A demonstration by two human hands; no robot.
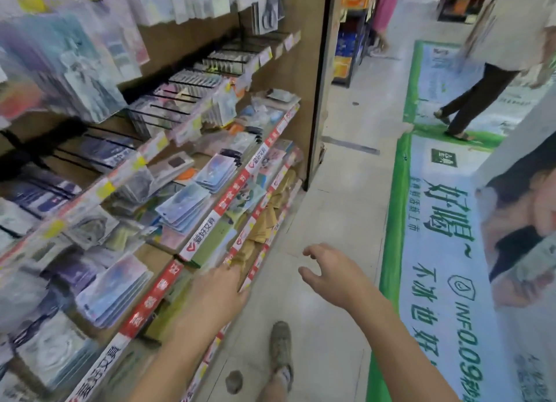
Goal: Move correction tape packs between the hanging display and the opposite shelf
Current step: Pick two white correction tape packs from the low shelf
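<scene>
Two hands, left hand [221, 287] & right hand [332, 270], hold nothing beside pack-filled shelf [210, 218].

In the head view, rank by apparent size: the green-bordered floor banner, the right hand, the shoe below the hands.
1. Green-bordered floor banner, by far the largest.
2. Shoe and right hand look alike; nearness to the camera makes ranking them unsure.

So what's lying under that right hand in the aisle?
Only bare pale floor tile lies beneath the right hand, which hovers holding nothing. The tile patch directly under the palm is covered from view.
</scene>
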